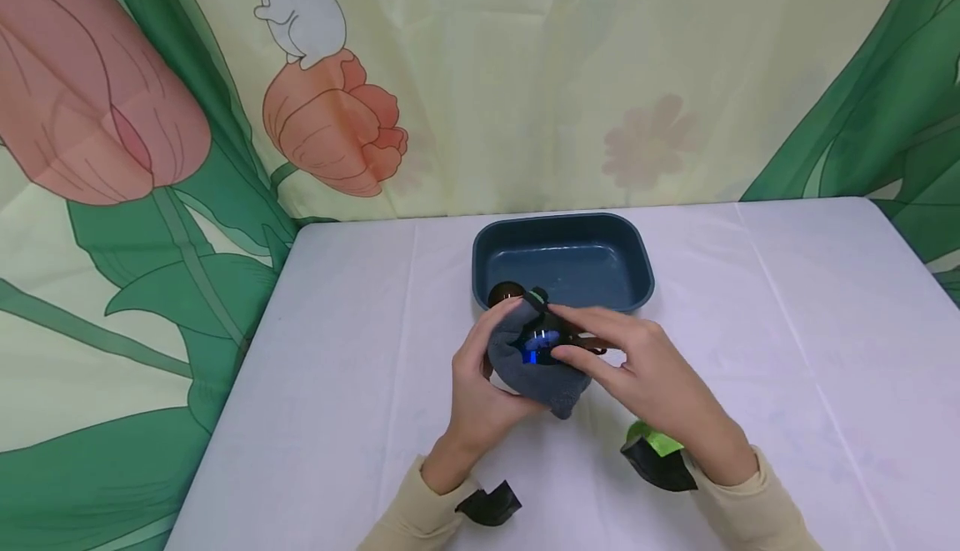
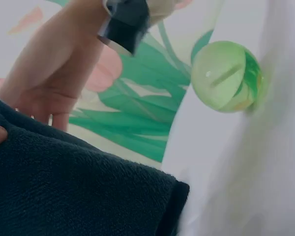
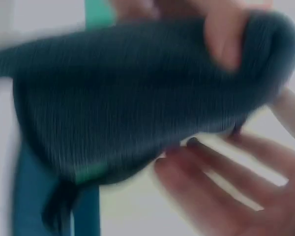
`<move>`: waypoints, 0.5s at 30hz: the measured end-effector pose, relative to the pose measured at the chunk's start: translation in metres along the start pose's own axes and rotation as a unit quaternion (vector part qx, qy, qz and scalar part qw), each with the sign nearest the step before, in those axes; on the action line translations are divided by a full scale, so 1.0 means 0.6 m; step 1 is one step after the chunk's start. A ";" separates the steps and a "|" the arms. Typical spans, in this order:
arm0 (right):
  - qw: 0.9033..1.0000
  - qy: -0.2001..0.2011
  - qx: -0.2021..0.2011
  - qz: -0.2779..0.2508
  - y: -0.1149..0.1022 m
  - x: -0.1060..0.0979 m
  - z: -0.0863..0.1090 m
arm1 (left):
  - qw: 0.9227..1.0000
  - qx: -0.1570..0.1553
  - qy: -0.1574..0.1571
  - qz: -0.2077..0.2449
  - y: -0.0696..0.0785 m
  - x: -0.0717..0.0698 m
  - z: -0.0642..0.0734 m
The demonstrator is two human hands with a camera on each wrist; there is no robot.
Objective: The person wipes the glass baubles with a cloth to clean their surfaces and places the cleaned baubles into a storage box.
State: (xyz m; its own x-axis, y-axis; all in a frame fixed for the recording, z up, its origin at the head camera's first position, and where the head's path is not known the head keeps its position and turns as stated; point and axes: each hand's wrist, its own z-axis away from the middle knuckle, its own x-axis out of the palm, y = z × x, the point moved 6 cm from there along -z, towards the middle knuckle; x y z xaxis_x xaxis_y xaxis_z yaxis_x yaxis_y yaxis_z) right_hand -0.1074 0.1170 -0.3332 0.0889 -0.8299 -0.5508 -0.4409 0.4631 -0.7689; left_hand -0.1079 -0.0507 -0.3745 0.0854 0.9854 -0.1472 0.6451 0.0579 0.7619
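Observation:
My left hand grips a dark blue-grey cloth pouch from its left side, its mouth facing up. A black cord with a bit of green sits at the pouch's rim. In the mouth shows a pair of dark glossy sunglasses with blue glints, partly hidden by the cloth. Thumb and forefinger of my right hand pinch around them from the right. The right wrist view shows the pouch blurred, with the right hand's fingers beneath its edge.
Behind the hands stands a dark blue bin. A round brown glossy thing overlaps its near left corner. Under the right wrist, a clear green ball lies on the white-covered table. A flower-printed curtain hangs at the back.

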 end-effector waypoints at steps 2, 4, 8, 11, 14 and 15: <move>0.998 0.017 -0.061 0.016 -0.011 -0.016 0.001 | 1.000 -0.003 0.000 0.007 0.001 -0.003 -0.003; 0.990 0.040 -0.130 0.024 -0.023 -0.028 0.003 | 1.000 -0.006 -0.004 0.010 0.003 -0.005 -0.006; 0.965 0.046 -0.257 0.021 -0.043 -0.029 0.006 | 1.000 -0.016 -0.010 0.018 0.006 -0.008 -0.009; 0.949 0.034 -0.312 0.024 -0.050 -0.021 0.006 | 0.999 -0.020 -0.014 0.027 0.007 -0.010 -0.010; 0.946 0.020 -0.322 0.029 -0.050 -0.015 0.005 | 0.999 -0.025 -0.020 0.034 0.009 -0.012 -0.010; 0.947 0.015 -0.320 0.031 -0.049 -0.014 0.004 | 0.999 -0.028 -0.022 0.037 0.009 -0.012 -0.010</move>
State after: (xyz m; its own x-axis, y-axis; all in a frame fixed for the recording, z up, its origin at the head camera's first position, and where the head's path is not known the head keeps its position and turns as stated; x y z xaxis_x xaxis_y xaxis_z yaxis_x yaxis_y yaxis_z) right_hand -0.0930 0.1108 -0.3069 0.0236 -0.8202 -0.5717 -0.8962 0.2360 -0.3756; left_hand -0.1096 -0.0565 -0.3657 0.1647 0.9795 -0.1156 0.5927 -0.0046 0.8054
